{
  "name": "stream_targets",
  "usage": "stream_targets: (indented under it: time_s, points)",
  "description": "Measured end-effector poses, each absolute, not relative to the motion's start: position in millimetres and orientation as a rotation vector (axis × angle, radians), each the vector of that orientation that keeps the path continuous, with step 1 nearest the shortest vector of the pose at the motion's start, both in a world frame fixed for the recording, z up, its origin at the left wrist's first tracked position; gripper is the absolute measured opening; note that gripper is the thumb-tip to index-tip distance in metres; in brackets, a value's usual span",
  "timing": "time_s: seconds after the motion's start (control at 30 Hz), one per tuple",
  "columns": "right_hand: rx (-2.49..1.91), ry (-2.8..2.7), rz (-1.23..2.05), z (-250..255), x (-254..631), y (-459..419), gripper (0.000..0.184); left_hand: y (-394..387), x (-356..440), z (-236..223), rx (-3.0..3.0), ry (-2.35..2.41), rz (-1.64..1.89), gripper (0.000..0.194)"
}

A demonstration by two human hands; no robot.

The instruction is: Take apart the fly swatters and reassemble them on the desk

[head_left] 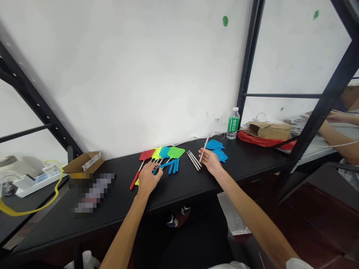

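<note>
My left hand (149,178) is closed on a blue plastic handle (167,164), which points right from the fingers. In my right hand (209,160) a thin silver metal rod (205,144) stands upright at a slant. More blue handles (174,166) lie between the hands. Several metal rods (193,160) lie side by side just left of my right hand. Blue fly swatter heads (215,145) are stacked behind and right of that hand. Beyond my left hand, fly swatters fan out with a red head (146,154), yellow heads, a blue head and a green head (176,152).
A water bottle (233,124) stands at the back right by the black frame post. Left on the black table (123,201) are an open cardboard box (84,163) and a blurred-out item. A red bag (252,140) and a cardboard box (269,129) sit at the far right, near another person's arm.
</note>
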State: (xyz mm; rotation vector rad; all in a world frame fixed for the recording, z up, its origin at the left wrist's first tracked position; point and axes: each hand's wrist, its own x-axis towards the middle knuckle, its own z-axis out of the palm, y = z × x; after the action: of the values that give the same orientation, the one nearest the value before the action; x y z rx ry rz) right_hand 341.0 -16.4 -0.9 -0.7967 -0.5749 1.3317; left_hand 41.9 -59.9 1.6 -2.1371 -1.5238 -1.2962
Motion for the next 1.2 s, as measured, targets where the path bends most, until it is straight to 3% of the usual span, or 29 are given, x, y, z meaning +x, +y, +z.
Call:
stream_targets:
  time_s: [0.33,0.87,1.03,1.2]
  points:
    - [-0.746,-0.742,1.282,0.2,335.4,-20.2,0.029,-62.2,41.7,3.9,-2.25,-1.49,-1.301,0.016]
    - [-0.848,-0.926,1.184,3.8,327.8,-24.7,0.025,-61.4,40.2,2.7,-2.255,-1.492,-1.301,0.028]
    - [-0.846,-0.955,1.18,3.9,325.6,-25.2,0.034,-62.6,40.2,3.7,-2.289,-1.469,-1.285,0.029]
    - [-0.874,-0.963,1.216,7.2,325.9,-26.2,0.028,-61.6,39.4,2.1,-2.293,-1.465,-1.288,0.029]
